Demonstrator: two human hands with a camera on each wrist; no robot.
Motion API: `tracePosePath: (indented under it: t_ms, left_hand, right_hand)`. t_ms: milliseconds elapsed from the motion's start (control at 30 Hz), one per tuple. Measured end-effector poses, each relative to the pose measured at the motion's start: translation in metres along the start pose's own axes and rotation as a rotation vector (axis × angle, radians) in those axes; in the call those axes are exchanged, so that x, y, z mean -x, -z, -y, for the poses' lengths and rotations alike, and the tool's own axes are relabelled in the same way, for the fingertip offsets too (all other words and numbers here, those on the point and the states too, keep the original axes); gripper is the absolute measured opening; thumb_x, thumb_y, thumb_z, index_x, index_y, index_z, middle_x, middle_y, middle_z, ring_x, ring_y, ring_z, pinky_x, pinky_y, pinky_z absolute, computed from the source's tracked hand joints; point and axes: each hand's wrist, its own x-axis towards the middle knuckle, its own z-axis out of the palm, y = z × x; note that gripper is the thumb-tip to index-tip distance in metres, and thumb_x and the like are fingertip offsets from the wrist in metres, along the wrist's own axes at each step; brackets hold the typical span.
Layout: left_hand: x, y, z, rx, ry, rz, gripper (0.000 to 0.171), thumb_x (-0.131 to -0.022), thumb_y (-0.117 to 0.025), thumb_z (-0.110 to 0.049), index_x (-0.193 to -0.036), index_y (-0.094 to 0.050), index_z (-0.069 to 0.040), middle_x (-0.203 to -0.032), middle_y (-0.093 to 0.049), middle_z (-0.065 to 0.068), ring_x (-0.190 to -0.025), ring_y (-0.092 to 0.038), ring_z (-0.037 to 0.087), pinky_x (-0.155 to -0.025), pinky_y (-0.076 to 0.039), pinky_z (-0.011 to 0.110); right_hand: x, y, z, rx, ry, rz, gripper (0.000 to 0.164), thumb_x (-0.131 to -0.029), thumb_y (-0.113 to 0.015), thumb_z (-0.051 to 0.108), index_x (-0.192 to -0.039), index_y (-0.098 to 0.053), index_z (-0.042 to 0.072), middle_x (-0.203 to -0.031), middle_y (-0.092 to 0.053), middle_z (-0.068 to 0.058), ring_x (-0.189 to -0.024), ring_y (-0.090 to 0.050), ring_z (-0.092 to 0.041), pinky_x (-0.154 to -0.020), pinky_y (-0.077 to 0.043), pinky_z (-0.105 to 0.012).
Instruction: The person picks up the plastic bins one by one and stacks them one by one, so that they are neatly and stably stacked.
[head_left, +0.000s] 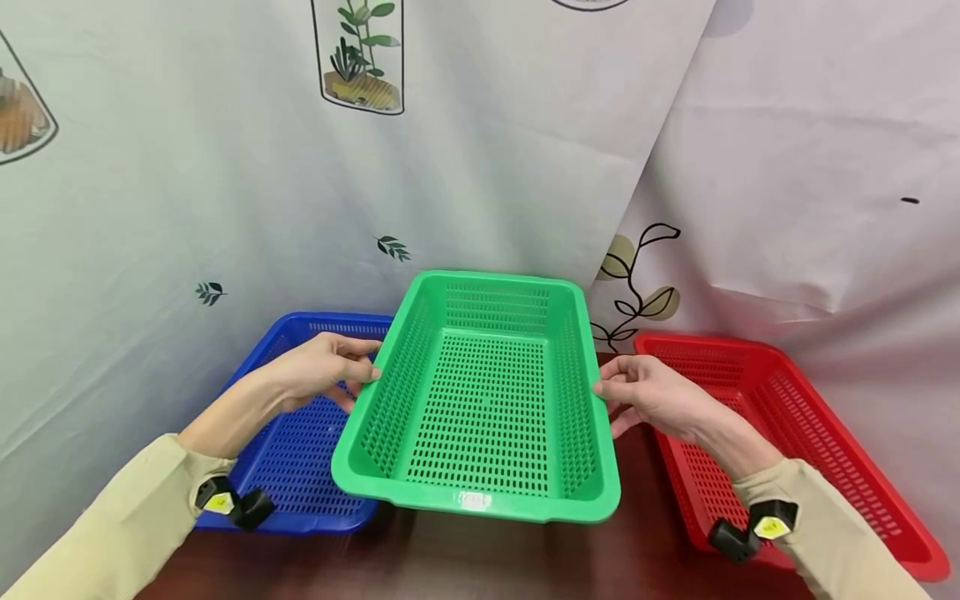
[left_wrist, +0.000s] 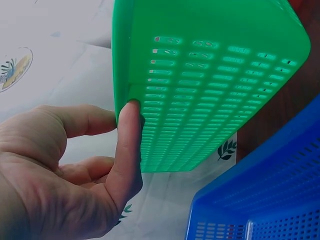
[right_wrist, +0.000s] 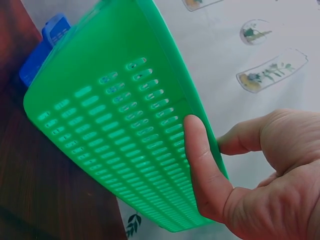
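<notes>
Green basket [head_left: 487,400]; rim [head_left: 540,507] between fingertips [left_wrist: 131,117]

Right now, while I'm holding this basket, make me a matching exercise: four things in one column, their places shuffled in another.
Things
1. Green plastic basket
2. Blue plastic basket
3. Red plastic basket
4. Plant-in-jar print

Places
A. High on the white cloth
B. Low on the right
C. Held by the left hand and right hand
D. Low on the left

Pairs: 1-C; 2-D; 3-B; 4-A
</notes>
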Motion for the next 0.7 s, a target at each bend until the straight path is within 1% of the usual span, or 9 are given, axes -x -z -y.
tracePosePath:
  t_ms: [67,167,333,500,700]
  left_hand:
    - [0.002,0.003,0.001,-0.006,0.002,0.0,0.067,-0.098,-0.059,-0.004,-0.154,-0.024,0.009,-0.09,-0.066,0.013,-0.067,-0.059,0.015,-0.062,-0.061,0.036]
    - [0.005,0.006,0.001,-0.013,0.008,0.0,0.066,-0.099,-0.058,-0.005,-0.154,-0.024,0.008,-0.091,-0.066,0.013,-0.066,-0.058,0.014,-0.062,-0.061,0.036]
    - [0.008,0.013,0.002,-0.015,0.012,-0.01,0.066,-0.099,-0.059,-0.007,-0.155,-0.025,0.007,-0.086,-0.063,0.012,-0.066,-0.056,0.014,-0.061,-0.06,0.035]
    - [0.012,0.02,0.004,-0.022,0.026,-0.022,0.069,-0.099,-0.059,-0.008,-0.155,-0.023,0.007,-0.078,-0.057,0.009,-0.065,-0.054,0.014,-0.061,-0.059,0.035]
    - [0.018,0.028,0.005,-0.048,0.03,-0.017,0.07,-0.1,-0.059,-0.01,-0.156,-0.021,0.007,-0.077,-0.051,0.008,-0.066,-0.049,0.015,-0.06,-0.056,0.034]
  right_hand:
    - [-0.001,-0.002,0.001,-0.004,-0.004,0.0,0.028,-0.1,-0.057,0.003,-0.114,-0.044,-0.017,-0.094,-0.067,-0.02,-0.079,-0.07,-0.029,-0.071,-0.062,-0.045]
    - [-0.003,-0.006,0.002,-0.008,-0.007,0.0,0.028,-0.099,-0.057,0.003,-0.114,-0.044,-0.017,-0.095,-0.067,-0.021,-0.079,-0.07,-0.029,-0.071,-0.062,-0.045]
    - [-0.008,-0.012,0.005,-0.008,-0.007,-0.009,0.028,-0.099,-0.059,0.003,-0.113,-0.044,-0.017,-0.094,-0.066,-0.021,-0.078,-0.069,-0.028,-0.07,-0.062,-0.043]
    - [-0.014,-0.018,0.006,-0.018,-0.008,-0.016,0.026,-0.098,-0.059,0.002,-0.112,-0.045,-0.016,-0.093,-0.067,-0.019,-0.078,-0.069,-0.027,-0.07,-0.062,-0.042]
    - [-0.019,-0.025,0.008,-0.028,-0.005,-0.006,0.026,-0.098,-0.059,0.001,-0.112,-0.045,-0.016,-0.093,-0.067,-0.019,-0.078,-0.069,-0.026,-0.072,-0.062,-0.042]
